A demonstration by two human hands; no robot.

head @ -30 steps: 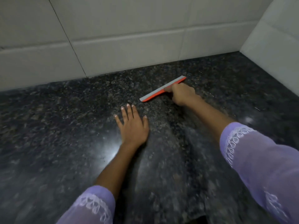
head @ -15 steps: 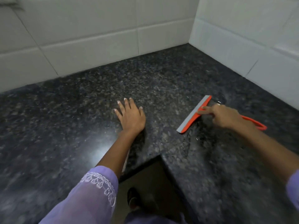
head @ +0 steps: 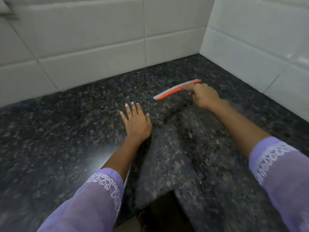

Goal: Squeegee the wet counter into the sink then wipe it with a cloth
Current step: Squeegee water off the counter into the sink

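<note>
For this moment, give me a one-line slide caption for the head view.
Right hand draws an orange squeegee across the dark counter; left hand rests flat.

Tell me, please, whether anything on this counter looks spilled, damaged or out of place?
Nothing stands out. The right hand grips the orange squeegee on the dark granite counter, and the left hand rests flat beside it. No chips or clutter show; motion blur hides any film of water.

Polished stone, glazed tile, plastic blade

Your counter (head: 66, 139) is glossy speckled granite; the wall tiles (head: 93, 47) look smooth; your squeegee (head: 168, 92) looks plastic.
</note>
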